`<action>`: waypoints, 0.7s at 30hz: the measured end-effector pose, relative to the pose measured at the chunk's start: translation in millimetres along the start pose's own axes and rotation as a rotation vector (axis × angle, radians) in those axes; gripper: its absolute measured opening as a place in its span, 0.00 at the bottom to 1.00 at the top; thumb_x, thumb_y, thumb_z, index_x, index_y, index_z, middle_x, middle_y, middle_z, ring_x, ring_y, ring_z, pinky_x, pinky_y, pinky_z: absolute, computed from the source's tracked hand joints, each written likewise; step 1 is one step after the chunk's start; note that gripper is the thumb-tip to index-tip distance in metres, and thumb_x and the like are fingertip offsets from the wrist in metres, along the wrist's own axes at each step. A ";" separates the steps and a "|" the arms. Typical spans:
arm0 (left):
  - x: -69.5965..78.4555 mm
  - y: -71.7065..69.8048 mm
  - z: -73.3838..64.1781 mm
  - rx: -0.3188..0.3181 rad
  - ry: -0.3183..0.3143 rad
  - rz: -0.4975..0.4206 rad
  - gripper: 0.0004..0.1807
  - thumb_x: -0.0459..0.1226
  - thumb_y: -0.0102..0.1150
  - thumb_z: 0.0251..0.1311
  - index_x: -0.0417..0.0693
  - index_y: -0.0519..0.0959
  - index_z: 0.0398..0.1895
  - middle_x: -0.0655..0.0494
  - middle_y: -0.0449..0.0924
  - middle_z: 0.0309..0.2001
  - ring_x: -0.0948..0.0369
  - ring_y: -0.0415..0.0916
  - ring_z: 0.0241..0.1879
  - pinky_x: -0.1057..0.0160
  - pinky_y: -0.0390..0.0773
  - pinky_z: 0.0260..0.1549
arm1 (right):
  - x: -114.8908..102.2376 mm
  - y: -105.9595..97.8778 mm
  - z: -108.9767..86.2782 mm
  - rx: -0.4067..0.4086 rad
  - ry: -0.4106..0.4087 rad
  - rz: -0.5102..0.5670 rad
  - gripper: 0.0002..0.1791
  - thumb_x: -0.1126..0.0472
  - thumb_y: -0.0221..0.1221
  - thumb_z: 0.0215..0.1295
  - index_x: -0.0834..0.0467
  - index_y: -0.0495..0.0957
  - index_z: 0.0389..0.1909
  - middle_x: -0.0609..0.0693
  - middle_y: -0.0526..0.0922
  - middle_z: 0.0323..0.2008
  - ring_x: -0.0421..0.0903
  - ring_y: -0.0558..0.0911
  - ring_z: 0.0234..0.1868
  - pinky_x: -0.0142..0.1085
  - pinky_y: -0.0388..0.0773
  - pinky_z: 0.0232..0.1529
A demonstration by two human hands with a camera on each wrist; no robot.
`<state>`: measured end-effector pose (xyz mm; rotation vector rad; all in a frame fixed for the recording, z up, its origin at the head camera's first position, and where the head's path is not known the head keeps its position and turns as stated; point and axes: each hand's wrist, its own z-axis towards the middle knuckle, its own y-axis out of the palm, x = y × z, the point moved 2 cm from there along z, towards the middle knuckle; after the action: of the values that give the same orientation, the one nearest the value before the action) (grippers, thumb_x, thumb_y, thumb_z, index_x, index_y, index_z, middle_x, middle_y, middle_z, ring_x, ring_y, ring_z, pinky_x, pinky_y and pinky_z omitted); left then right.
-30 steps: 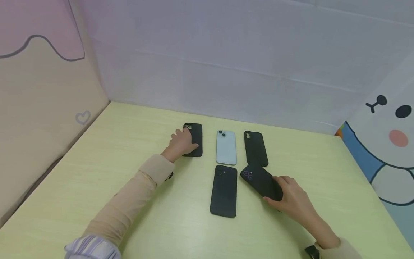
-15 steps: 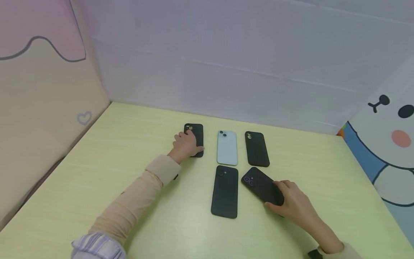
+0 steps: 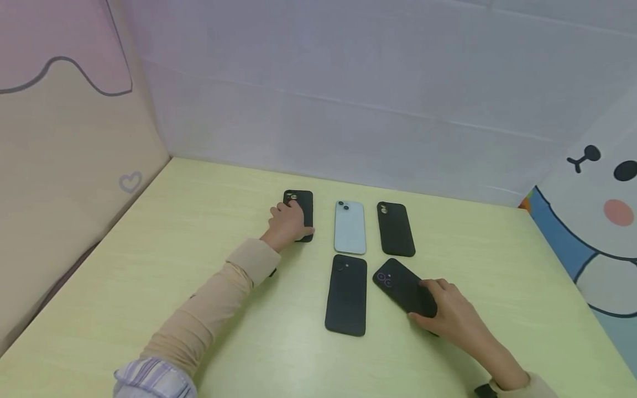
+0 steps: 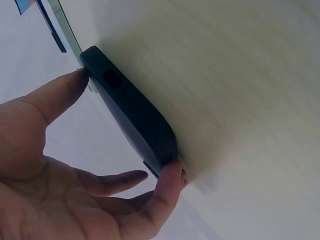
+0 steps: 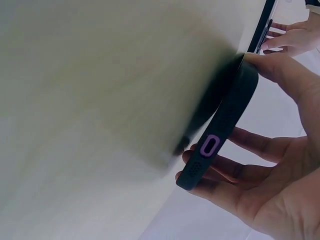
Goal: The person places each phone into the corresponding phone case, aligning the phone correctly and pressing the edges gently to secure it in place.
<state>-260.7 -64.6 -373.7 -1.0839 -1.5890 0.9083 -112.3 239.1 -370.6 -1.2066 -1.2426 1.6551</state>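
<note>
My left hand [image 3: 287,222] spans a black phone case [image 3: 308,208] lying at the back of the table. In the left wrist view its thumb touches one side edge of the case [image 4: 137,107] and fingertips touch the other. My right hand [image 3: 452,307] grips the near end of another black phone case [image 3: 405,288] with purple rings around its camera holes. That case lies at a slant, and the right wrist view shows its port end [image 5: 220,125], with a purple-ringed opening, raised off the table. Whether either case contains a phone I cannot tell.
Between the hands, a pale blue-white phone [image 3: 350,228] lies at the back and a black phone or case [image 3: 346,296] lies nearer. Another black phone case [image 3: 396,230] is right of the pale phone. Curtain-like walls [image 3: 348,99] border the light wooden table [image 3: 269,348].
The slanted case in my right hand has shifted slightly nearer, leaving a gap from the black case behind it. My left hand stays at its case, moved marginally right.
</note>
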 end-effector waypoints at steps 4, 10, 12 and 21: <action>0.7 -0.6 0.6 0.004 -0.010 -0.029 0.49 0.52 0.61 0.52 0.32 0.50 0.67 0.28 0.57 0.59 0.37 0.58 0.58 0.46 0.70 0.51 | -0.2 1.5 -0.2 -0.011 -0.001 -0.007 0.34 0.52 0.70 0.42 0.67 0.72 0.48 0.63 0.76 0.44 0.58 0.76 0.42 0.50 0.75 0.35; 1.0 -0.8 2.2 0.031 -0.029 -0.043 0.52 0.53 0.64 0.49 0.32 0.48 0.67 0.27 0.57 0.59 0.35 0.56 0.59 0.44 0.68 0.53 | -2.7 2.5 0.3 -0.017 -0.008 -0.040 0.34 0.52 0.71 0.42 0.67 0.71 0.48 0.63 0.76 0.42 0.57 0.75 0.41 0.49 0.76 0.33; 0.3 -0.9 2.1 0.046 -0.030 -0.037 0.53 0.53 0.64 0.48 0.32 0.48 0.67 0.27 0.57 0.60 0.35 0.55 0.60 0.44 0.67 0.54 | -4.0 2.4 0.5 -0.027 -0.005 -0.053 0.34 0.52 0.70 0.42 0.67 0.71 0.48 0.62 0.76 0.41 0.57 0.75 0.41 0.49 0.76 0.32; -4.6 -1.3 1.3 0.068 -0.054 -0.068 0.58 0.56 0.67 0.43 0.28 0.48 0.66 0.28 0.59 0.58 0.38 0.60 0.58 0.47 0.70 0.52 | -7.2 1.0 2.2 -0.096 0.002 -0.088 0.35 0.49 0.69 0.44 0.65 0.70 0.49 0.62 0.76 0.42 0.56 0.76 0.40 0.47 0.76 0.27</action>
<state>-261.7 -69.4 -374.2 -0.9597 -1.6179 0.9462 -112.3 231.6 -369.6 -1.1933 -1.3678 1.5451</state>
